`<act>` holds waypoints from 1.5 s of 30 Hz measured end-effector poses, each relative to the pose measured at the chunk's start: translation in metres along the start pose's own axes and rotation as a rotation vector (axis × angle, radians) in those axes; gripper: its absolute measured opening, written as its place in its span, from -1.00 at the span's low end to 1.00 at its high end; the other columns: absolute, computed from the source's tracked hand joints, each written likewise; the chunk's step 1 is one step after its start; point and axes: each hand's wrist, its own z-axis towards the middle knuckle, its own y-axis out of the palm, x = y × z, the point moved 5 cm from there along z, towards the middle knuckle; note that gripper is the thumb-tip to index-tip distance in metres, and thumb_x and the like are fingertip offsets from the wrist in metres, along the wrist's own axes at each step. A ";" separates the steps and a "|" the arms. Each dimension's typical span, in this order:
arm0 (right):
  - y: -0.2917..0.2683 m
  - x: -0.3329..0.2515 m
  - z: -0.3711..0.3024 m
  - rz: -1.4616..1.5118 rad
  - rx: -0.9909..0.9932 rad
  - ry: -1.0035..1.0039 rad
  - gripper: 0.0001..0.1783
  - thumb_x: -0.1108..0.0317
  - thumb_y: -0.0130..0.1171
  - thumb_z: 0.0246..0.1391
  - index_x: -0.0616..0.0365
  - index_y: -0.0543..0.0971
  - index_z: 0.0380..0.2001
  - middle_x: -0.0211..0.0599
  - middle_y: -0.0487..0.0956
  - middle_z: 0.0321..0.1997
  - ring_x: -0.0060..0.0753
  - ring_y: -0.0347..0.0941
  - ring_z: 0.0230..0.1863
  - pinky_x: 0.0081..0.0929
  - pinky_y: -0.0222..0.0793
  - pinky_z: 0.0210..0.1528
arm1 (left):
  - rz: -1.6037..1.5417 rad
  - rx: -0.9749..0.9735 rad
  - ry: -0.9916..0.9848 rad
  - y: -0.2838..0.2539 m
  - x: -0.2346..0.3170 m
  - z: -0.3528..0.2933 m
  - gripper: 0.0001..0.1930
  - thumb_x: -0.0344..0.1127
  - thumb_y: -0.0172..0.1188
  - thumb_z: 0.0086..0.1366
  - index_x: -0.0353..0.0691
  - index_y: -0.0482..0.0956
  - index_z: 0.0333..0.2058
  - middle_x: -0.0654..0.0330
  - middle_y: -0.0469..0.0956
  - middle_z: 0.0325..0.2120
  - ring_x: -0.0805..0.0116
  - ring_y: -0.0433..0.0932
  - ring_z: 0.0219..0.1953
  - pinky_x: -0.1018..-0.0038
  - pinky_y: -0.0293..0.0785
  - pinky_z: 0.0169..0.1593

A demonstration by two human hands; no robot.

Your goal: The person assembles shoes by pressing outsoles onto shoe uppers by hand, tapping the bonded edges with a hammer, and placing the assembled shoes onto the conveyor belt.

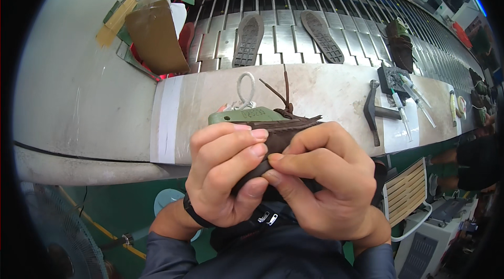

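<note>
A dark brown shoe upper (281,138) with a green shoe last (247,116) inside it is held close in front of me at the bench edge. Brown laces (286,92) stick up from it, and a white cord loop (245,91) rises behind the last. My left hand (220,174) is wrapped round the shoe's left side, thumb below and fingers on top. Thumb and forefinger of my right hand (331,187) pinch the shoe's lower dark edge, close to the left fingertips. My hands hide much of the shoe's near side.
On the bench to the right lie a hammer (373,113), a dark block (388,79) and several syringes (415,92). Beyond, a slatted metal conveyor (283,37) carries loose soles (249,40) and a brown shoe (401,50). Cardboard (155,37) stands left; a slatted chair (407,192) stands lower right.
</note>
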 end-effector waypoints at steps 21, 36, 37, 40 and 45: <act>0.037 0.070 -0.022 -0.421 -0.625 0.080 -0.63 0.32 0.57 -0.02 0.10 0.56 -0.23 -0.16 0.62 0.16 0.01 0.53 0.28 0.44 0.10 0.45 | -0.466 0.318 -0.757 0.032 -0.056 -0.136 -0.57 -0.17 -0.05 0.55 -0.40 0.71 -0.07 -0.07 0.68 0.11 0.02 0.49 0.23 0.16 0.29 0.38; 0.055 0.063 -0.020 -0.413 -0.635 0.099 -0.70 0.48 0.53 -0.08 0.12 0.55 -0.36 -0.19 0.72 0.12 0.00 0.58 0.26 0.26 0.13 0.52 | -0.393 0.301 -0.832 0.032 -0.057 -0.138 -0.83 -0.40 0.35 0.34 -0.31 0.73 -0.13 0.03 0.70 0.02 0.08 0.55 0.15 0.22 0.39 0.29; 0.055 0.062 -0.020 -0.417 -0.631 0.093 -0.70 0.49 0.52 -0.09 0.12 0.54 -0.36 -0.19 0.72 0.12 0.00 0.58 0.26 0.27 0.14 0.52 | -0.376 0.299 -0.828 0.031 -0.058 -0.136 -0.82 -0.41 0.38 0.32 -0.30 0.73 -0.13 0.03 0.71 0.01 0.07 0.56 0.15 0.21 0.40 0.29; 0.058 0.062 -0.021 -0.412 -0.616 0.091 -0.68 0.50 0.52 -0.10 0.12 0.53 -0.36 -0.19 0.72 0.12 0.00 0.59 0.25 0.27 0.14 0.51 | -0.327 0.283 -0.808 0.030 -0.059 -0.138 -0.81 -0.40 0.42 0.29 -0.29 0.73 -0.14 0.04 0.72 -0.01 0.05 0.56 0.14 0.18 0.42 0.28; 0.062 0.061 -0.024 -0.423 -0.607 0.069 -0.67 0.53 0.51 -0.10 0.12 0.51 -0.35 -0.16 0.71 0.12 0.01 0.60 0.24 0.28 0.14 0.50 | -0.284 0.267 -0.764 0.028 -0.058 -0.139 -0.76 -0.35 0.52 0.22 -0.25 0.73 -0.16 0.05 0.72 -0.02 0.03 0.57 0.13 0.13 0.43 0.29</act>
